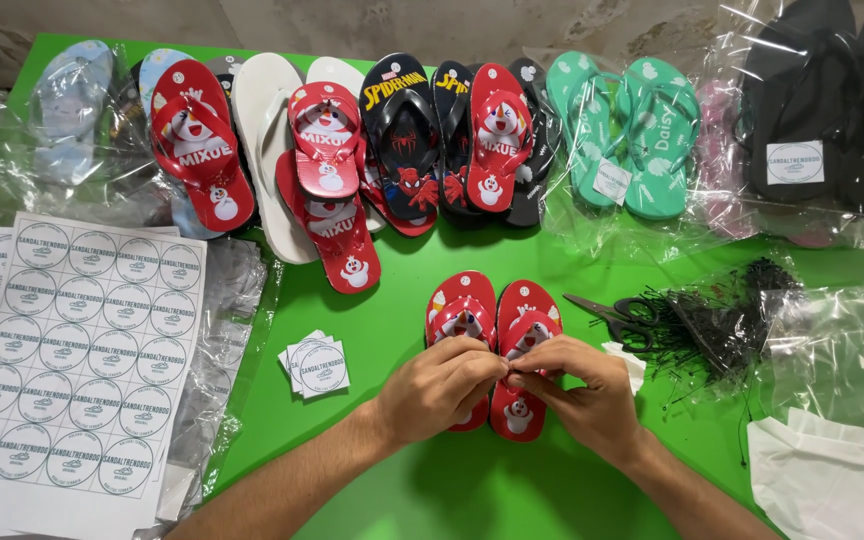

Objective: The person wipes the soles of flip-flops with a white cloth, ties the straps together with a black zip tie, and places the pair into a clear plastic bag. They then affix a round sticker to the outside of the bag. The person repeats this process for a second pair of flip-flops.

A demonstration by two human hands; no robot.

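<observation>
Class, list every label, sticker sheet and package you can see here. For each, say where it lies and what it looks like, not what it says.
Sticker sheet: far left, white, rows of round labels.
Cut labels: small white squares stacked left of the hands.
Green sandal bag: top right, clear, white square label.
Black sandal bag: far right, clear, white label.
Empty bags: right, clear.

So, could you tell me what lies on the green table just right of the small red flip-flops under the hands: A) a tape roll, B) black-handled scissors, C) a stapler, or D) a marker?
B: black-handled scissors lie right of the red flip-flops, beside a pile of thin black ties, while both hands, left and right, meet over the pair.
</observation>
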